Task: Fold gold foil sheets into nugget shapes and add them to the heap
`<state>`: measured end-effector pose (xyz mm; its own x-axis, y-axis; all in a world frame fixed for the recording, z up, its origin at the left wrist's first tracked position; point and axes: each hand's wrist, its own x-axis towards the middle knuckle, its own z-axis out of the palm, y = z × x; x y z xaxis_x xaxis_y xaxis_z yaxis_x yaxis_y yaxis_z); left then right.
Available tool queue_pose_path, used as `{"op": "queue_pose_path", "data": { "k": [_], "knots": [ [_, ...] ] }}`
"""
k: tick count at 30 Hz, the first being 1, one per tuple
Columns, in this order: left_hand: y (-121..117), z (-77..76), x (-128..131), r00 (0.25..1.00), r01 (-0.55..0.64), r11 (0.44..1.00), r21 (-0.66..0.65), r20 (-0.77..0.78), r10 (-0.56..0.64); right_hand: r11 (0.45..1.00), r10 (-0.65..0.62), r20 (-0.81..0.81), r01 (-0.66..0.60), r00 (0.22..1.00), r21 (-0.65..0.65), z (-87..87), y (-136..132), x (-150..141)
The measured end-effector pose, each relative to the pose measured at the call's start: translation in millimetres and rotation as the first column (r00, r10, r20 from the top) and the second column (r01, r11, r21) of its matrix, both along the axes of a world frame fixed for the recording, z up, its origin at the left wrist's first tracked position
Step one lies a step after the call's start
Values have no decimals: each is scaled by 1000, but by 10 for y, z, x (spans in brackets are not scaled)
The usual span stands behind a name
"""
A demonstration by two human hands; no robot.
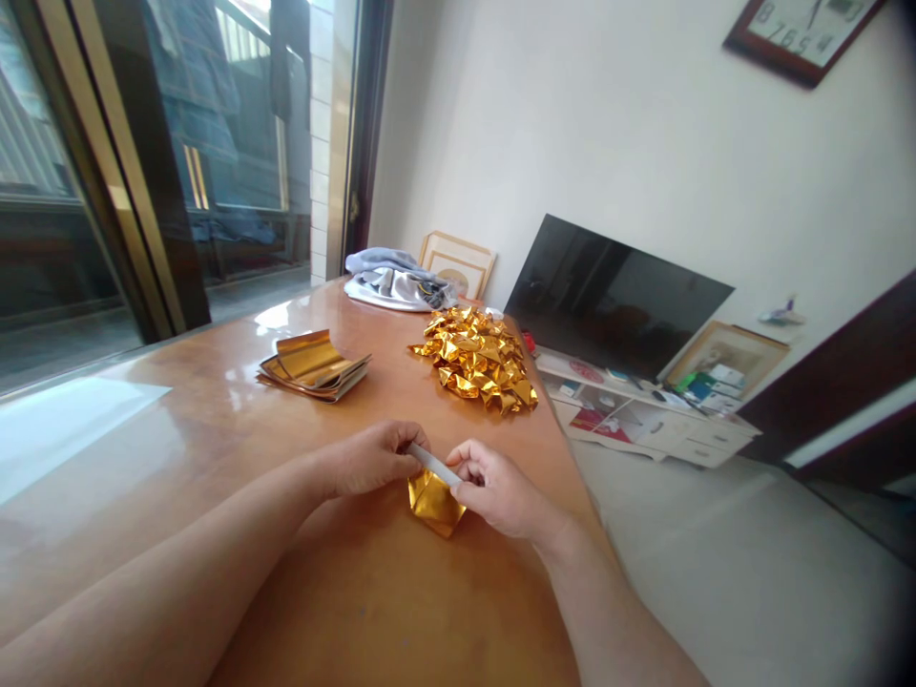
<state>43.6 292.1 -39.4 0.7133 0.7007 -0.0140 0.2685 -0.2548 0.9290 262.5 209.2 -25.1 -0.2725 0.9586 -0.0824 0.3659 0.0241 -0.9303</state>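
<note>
Between my hands, just over the wooden table (343, 611), is a partly folded sheet of gold foil paper (436, 504) with a pale strip along its upper edge. My left hand (379, 458) pinches the left end of that strip between thumb and fingers. At the right end my right hand (487, 482) grips it the same way, fingers curled. Beyond my left hand lies a stack of flat gold foil sheets (315, 367), the top one curling up. A heap of folded gold foil pieces (479, 358) sits farther off, past my right hand.
A bundle of grey-blue cloth (393, 281) rests at the table's far end, by a leaning picture frame (458, 260). Right of the table edge stand a low white cabinet (651, 429) and a large television (608, 296). Glass sliding doors (236, 172) line the left side.
</note>
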Motion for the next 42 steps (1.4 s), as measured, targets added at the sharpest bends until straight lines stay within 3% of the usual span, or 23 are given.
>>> {"op": "queue_pose_path", "data": {
  "k": [4, 7, 9, 15, 22, 26, 31, 34, 39, 42],
  "knots": [
    [6, -84, 65, 990, -125, 970, 211, -38, 136, 998, -39, 8, 39, 999, -49, -50, 15, 18],
    [-23, -57, 109, 959, -205, 851, 484, -76, 274, 992, -90, 35, 93, 995, -83, -99, 27, 29],
    [-63, -7, 127, 959, -145, 788, 598, -111, 261, 989, -117, 40, 120, 992, -92, -120, 32, 29],
    [-213, 59, 147, 971, 142, 841, 521, -238, -17, 979, -157, 16, 158, 987, -128, -88, 38, 21],
    [-335, 223, 126, 942, 211, 839, 502, -334, -37, 963, -207, -21, 200, 978, -182, -28, 20, 25],
    [-385, 271, 148, 912, 230, 783, 577, -410, 34, 949, -242, -81, 219, 967, -227, -31, 39, 45],
    [-431, 229, 206, 895, 277, 651, 707, -436, 92, 938, -261, -102, 227, 960, -264, -35, 57, 43],
    [-455, 228, 225, 892, 328, 585, 741, -447, 66, 942, -261, -78, 236, 962, -239, -53, 58, 35],
    [-461, 257, 212, 894, 364, 580, 729, -448, 1, 954, -183, 73, 195, 980, -227, -35, 47, 96],
    [-457, 269, 206, 887, 379, 577, 724, -461, -4, 983, -171, 174, 181, 970, -43, 22, 22, 169]
  ]
}}
